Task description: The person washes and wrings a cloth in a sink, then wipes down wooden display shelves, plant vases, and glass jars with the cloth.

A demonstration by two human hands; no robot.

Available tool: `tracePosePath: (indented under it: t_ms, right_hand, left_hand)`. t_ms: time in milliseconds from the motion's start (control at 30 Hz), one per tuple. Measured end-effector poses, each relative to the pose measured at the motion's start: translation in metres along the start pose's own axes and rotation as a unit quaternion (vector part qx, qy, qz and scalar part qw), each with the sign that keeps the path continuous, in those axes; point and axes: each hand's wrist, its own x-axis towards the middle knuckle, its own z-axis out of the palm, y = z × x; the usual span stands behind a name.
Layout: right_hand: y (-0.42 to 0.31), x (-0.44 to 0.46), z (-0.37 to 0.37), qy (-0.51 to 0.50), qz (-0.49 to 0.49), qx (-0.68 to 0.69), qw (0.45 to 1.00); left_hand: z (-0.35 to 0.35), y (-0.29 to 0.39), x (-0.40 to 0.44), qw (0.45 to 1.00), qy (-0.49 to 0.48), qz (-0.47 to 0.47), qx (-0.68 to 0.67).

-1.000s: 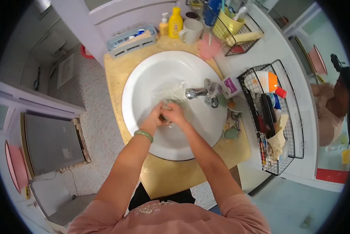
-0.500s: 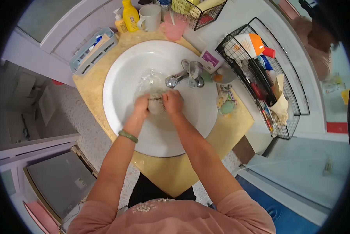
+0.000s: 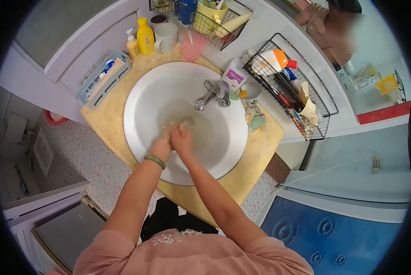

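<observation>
Both hands are pressed together low inside the white sink (image 3: 139, 110), over cloudy water. My left hand (image 3: 162, 145), with a green bangle on its wrist, is closed against the right one. My right hand (image 3: 182, 140) has its fingers curled in beside it. A small pale bit of something (image 3: 186, 123) shows at the fingertips, too blurred and covered to name. Above and to the right of the hands, the chrome faucet (image 3: 210, 97) reaches over the bowl; no stream from it can be made out.
Right of the sink lie a green soap bar (image 3: 256, 121) and a white bottle with a purple label (image 3: 234, 75). Behind it stand a white mug (image 3: 166, 37), a yellow bottle (image 3: 145, 36) and a pink cup (image 3: 192, 47). A wire basket (image 3: 317, 123) juts from the right wall.
My hands have come closer together and moved down toward the near side of the bowl. The pale, dark-striped thing seen stretched between them is now mostly hidden. The camera view has shifted.
</observation>
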Motion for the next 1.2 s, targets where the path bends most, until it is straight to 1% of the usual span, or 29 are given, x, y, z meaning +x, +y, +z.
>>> tracePosePath:
  t_ms: [67, 100, 133, 167, 200, 267, 300, 333, 400, 433, 467, 500, 533, 567, 600, 633, 767, 800, 833, 900, 933, 967, 1000, 1033, 1067, 1100, 1133, 1167, 1200]
  right_hand:
    - [0.015, 0.022, -0.001, 0.053, 0.012, -0.13, 0.99]
    - [0.026, 0.033, -0.001, 0.05, 0.014, -0.127, 0.99]
    - [0.042, 0.043, -0.002, 0.064, 0.01, -0.189, 0.98]
    - [0.057, 0.052, -0.006, 0.078, 0.004, -0.251, 0.965]
    - [0.071, 0.06, -0.013, 0.077, 0.005, -0.249, 0.965]
    - [0.094, 0.072, -0.026, 0.086, -0.109, -0.35, 0.926]
    - [0.099, 0.072, -0.032, 0.08, -0.112, -0.35, 0.926]
    - [0.104, 0.067, -0.037, 0.102, -0.095, -0.331, 0.933]
    - [0.103, 0.058, -0.036, 0.125, -0.077, -0.313, 0.939]
    - [0.091, 0.05, -0.029, -0.012, 0.063, -0.116, 0.991]
    - [0.08, 0.039, -0.021, -0.146, 0.201, 0.088, 0.965]
    - [0.062, 0.023, -0.013, -0.129, 0.151, 0.024, 0.98]
    - [0.043, 0.013, -0.006, -0.11, 0.096, -0.04, 0.988]
    - [0.023, 0.009, -0.001, -0.111, 0.092, -0.043, 0.989]
    - [0.008, 0.001, 0.002, -0.09, 0.013, -0.061, 0.994]
    - [0.005, -0.007, 0.004, -0.068, -0.062, -0.078, 0.993]
    - [-0.004, 0.017, 0.01, -0.067, -0.009, -0.055, 0.996]
    - [-0.005, 0.027, 0.006, -0.054, -0.03, -0.123, 0.991]
    - [-0.005, 0.036, 0.001, -0.041, -0.048, -0.191, 0.98]
    - [0.036, 0.062, -0.005, 0.025, -0.016, -0.2, 0.979]
    - [0.062, 0.077, -0.016, -0.026, 0.0, -0.262, 0.965]
    - [0.077, 0.088, -0.028, -0.078, 0.014, -0.32, 0.944]
    - [0.078, 0.084, -0.04, -0.012, -0.007, -0.338, 0.941]
    - [0.078, 0.075, -0.048, 0.053, -0.029, -0.356, 0.933]
    - [0.079, 0.066, -0.047, 0.05, -0.028, -0.357, 0.932]
    - [0.077, 0.058, -0.046, 0.088, -0.072, -0.406, 0.907]
    - [0.074, 0.057, -0.044, 0.126, -0.119, -0.452, 0.875]
    - [0.071, 0.057, -0.041, 0.125, -0.122, -0.453, 0.874]
    - [0.064, 0.052, -0.037, -0.026, -0.011, -0.308, 0.951]
  left_hand:
    - [0.006, -0.008, -0.008, 0.999, 0.008, 0.026, -0.031]
    - [0.003, -0.009, -0.01, 0.998, 0.014, 0.04, -0.043]
    - [-0.006, -0.016, -0.001, 0.998, 0.019, 0.037, -0.041]
    - [-0.018, -0.029, 0.019, 0.997, 0.06, 0.043, -0.011]
    - [-0.024, -0.033, 0.031, 0.994, 0.099, 0.051, 0.018]
    - [-0.038, -0.021, 0.033, 0.988, 0.12, 0.077, 0.059]
    - [-0.044, -0.014, 0.033, 0.98, 0.141, 0.103, 0.096]
    - [-0.046, -0.003, 0.024, 0.98, 0.145, 0.103, 0.093]
    - [-0.045, 0.018, 0.005, 0.985, 0.171, -0.019, -0.007]
    - [-0.039, 0.017, 0.002, 0.985, 0.17, -0.02, -0.01]
    - [-0.03, 0.013, 0.0, 0.987, 0.159, -0.034, -0.011]
    - [-0.024, 0.012, 0.0, 0.988, 0.146, -0.046, -0.01]
    - [-0.046, 0.005, 0.028, 0.989, 0.143, -0.043, -0.012]
    - [-0.089, -0.012, 0.076, 0.999, 0.021, -0.041, -0.021]
    - [-0.113, -0.026, 0.102, 0.994, -0.098, -0.044, -0.029]
    - [-0.108, -0.03, 0.095, 0.994, -0.096, -0.05, -0.031]
    - [-0.087, -0.039, 0.041, 0.998, -0.047, -0.022, -0.024]
    - [-0.089, -0.044, 0.022, 0.999, -0.033, -0.015, -0.024]
    - [-0.038, -0.02, 0.038, 1.0, -0.018, -0.009, -0.023]
    - [-0.023, -0.012, 0.019, 1.0, 0.008, 0.002, -0.019]
    - [-0.015, -0.008, 0.014, 1.0, 0.011, 0.003, -0.015]
    - [-0.009, -0.003, 0.012, 0.997, 0.03, 0.038, -0.059]
    - [-0.007, 0.004, 0.009, 0.99, 0.048, 0.073, -0.106]
    - [-0.012, 0.014, 0.007, 0.99, 0.051, 0.075, -0.109]
    - [-0.021, 0.025, 0.003, 0.98, 0.108, 0.154, 0.062]
    - [-0.032, 0.031, 0.002, 0.933, 0.159, 0.227, 0.231]
    - [-0.038, 0.033, 0.002, 0.949, 0.178, 0.214, 0.151]
    - [-0.039, 0.03, 0.004, 0.949, 0.178, 0.215, 0.149]
    - [-0.027, 0.03, -0.008, 0.968, 0.177, 0.11, 0.141]
